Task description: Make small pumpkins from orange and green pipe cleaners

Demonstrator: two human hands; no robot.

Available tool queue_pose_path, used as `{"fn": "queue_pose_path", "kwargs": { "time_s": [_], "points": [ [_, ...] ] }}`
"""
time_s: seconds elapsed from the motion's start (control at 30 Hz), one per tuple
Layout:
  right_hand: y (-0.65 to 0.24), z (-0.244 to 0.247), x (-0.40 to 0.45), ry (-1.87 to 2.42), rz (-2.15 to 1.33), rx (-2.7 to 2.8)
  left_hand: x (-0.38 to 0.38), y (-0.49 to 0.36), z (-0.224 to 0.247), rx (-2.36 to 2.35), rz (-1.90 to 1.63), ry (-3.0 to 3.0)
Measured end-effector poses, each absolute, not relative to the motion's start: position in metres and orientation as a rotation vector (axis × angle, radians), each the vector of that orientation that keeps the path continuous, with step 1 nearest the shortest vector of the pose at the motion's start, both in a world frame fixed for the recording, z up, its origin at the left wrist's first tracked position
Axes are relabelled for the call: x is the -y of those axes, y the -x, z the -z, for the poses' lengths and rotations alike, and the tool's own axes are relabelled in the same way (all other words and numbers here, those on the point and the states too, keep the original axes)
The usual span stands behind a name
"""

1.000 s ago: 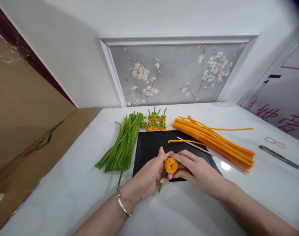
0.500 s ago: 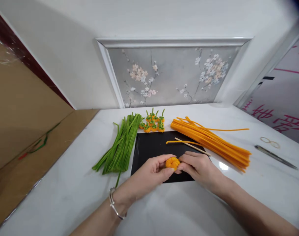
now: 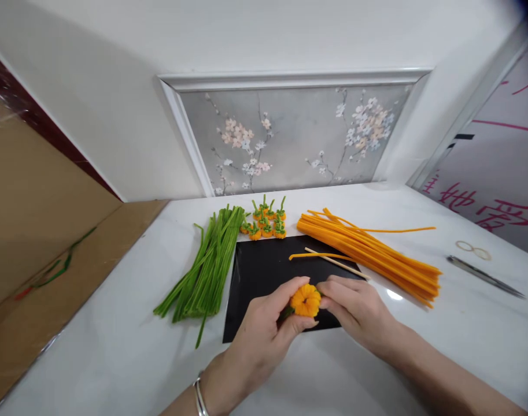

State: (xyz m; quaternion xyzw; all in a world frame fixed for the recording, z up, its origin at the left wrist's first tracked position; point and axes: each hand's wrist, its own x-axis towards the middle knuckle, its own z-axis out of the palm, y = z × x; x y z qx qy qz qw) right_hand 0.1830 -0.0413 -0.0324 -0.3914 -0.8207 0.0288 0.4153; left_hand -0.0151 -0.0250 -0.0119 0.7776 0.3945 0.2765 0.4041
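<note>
Behind the table (image 3: 333, 370) rises a pale wall (image 3: 116, 86), while brown cardboard (image 3: 33, 185) fills the left side. A grey framed panel (image 3: 290, 141) with painted blossoms is set in the wall, and a pale surface with red writing (image 3: 500, 167) stands at far right. On the white table lies a black mat (image 3: 259, 268).

Both bare hands meet over the near part of the mat. The left hand (image 3: 257, 332) has its grip wrapped around an orange flower-shaped ball, thumb below and fingers above. The right hand (image 3: 359, 303) has its grip pinched on a green strip at the ball's right side; the fingertips are partly hidden.

To the right, a bundle of orange stems (image 3: 376, 251) lies slantwise; to the left, beside the mat, lies a bundle of green stems (image 3: 207, 268). Between their far ends stands a cluster of little orange pieces (image 3: 267, 231) with green tops. A pointed metal tool (image 3: 484, 277) lies at far right. On the mat, a loose orange stem (image 3: 318, 254) crosses a thin wooden stick (image 3: 337, 264).

The orange ball (image 3: 306, 300) sits between the two hands, its ridged round face towards the viewer. A silver bracelet (image 3: 199, 396) circles the left wrist. Two thin bands (image 3: 473, 249) lie near the tool. Smallest is the green strip (image 3: 319, 293), showing only in part.
</note>
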Motion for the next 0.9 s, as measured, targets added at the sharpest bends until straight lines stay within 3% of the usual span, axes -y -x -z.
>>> {"fn": "queue_pose_path", "kwargs": {
  "time_s": [0.9],
  "points": [
    [-0.192, 0.022, 0.044, 0.958, 0.003, 2.011, 0.026, 0.02, 0.009, -0.904, -0.724, -2.14]
  ]
}}
